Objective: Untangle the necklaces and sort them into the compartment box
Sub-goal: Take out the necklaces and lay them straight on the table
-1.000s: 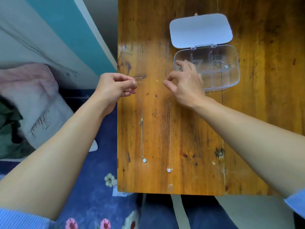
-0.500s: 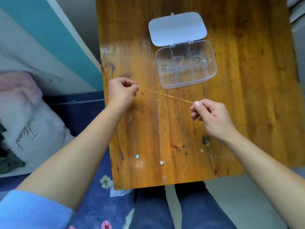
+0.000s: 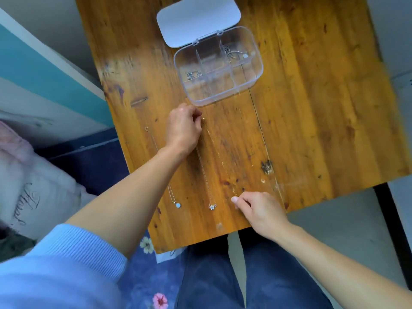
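A thin gold necklace [image 3: 219, 159] lies stretched along the wooden table [image 3: 312, 108], running from far to near. My left hand [image 3: 184, 128] pinches its far end just below the clear compartment box [image 3: 256, 84]. My right hand [image 3: 258, 208] pinches its near end close to the table's front edge. Two silver necklaces lie parallel to its left: one with a round pendant [image 3: 177, 205], partly hidden under my left arm, and one with a flower pendant [image 3: 212, 206]. The box stands open, and two of its compartments hold jewellery [image 3: 193, 75].
The box's white lid [image 3: 198, 18] is folded back at the far side. A dark knot [image 3: 266, 167] marks the wood right of the gold chain. A pillow [image 3: 24, 197] and flowered blue bedding [image 3: 147, 275] lie left of and below the table.
The gold chain was held crosswise between my hands; my right hand swung toward the front edge and my left hand moved right, so the chain now lies lengthwise beside the silver ones.
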A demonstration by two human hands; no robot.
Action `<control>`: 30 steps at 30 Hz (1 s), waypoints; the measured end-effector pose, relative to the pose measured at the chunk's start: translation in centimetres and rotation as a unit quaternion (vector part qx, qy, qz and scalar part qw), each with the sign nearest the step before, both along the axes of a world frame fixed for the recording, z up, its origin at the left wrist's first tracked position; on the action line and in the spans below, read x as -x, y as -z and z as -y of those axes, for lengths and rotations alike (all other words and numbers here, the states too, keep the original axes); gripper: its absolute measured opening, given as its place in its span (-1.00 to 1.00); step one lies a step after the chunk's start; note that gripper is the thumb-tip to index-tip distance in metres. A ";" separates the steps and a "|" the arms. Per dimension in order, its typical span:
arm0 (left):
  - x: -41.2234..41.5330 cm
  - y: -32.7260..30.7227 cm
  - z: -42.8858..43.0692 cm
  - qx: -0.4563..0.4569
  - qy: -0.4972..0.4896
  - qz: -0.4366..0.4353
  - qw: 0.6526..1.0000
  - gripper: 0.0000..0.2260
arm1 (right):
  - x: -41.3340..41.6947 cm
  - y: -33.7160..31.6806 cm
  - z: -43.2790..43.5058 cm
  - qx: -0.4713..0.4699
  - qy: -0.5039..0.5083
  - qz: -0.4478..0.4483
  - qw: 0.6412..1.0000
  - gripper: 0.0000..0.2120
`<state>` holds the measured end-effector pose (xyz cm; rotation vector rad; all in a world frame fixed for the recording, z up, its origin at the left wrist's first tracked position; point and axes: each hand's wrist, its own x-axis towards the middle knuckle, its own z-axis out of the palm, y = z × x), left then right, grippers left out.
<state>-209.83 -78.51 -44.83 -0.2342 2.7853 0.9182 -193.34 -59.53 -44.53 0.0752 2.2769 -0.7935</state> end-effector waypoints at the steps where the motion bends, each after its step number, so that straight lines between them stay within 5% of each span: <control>1: 0.1 0.2 -0.1 0.011 0.020 -0.003 1.000 -0.84 | -0.2 0.0 0.3 -0.015 -0.017 0.001 1.000 -0.55; 9: 0.1 1.1 -0.4 0.040 0.063 -0.032 0.997 -0.85 | 0.6 0.2 0.9 -0.112 -0.087 0.001 0.990 -0.49; 16: 0.6 0.2 1.6 -0.004 -0.042 -0.040 0.998 -0.85 | 4.2 -1.6 -1.7 -0.108 -0.093 -0.003 0.990 -0.61; 20: 2.3 -0.6 2.8 -0.061 -0.138 -0.029 0.988 -0.79 | 12.5 -3.5 -2.2 -0.079 -0.029 -0.091 0.992 -0.73; 23: 4.0 -0.4 2.9 -0.186 -0.194 0.060 0.961 -0.82 | 19.9 -4.6 -0.2 -0.034 -0.008 -0.188 0.981 -0.80; 26: 4.7 -0.2 3.1 -0.281 -0.238 0.105 0.924 -0.80 | 26.0 -4.8 3.1 -0.027 -0.049 -0.247 0.967 -0.82; 30: 4.2 0.2 3.3 -0.306 -0.206 0.095 0.925 -0.82 | 29.7 -3.3 7.2 -0.058 -0.153 -0.260 0.951 -0.80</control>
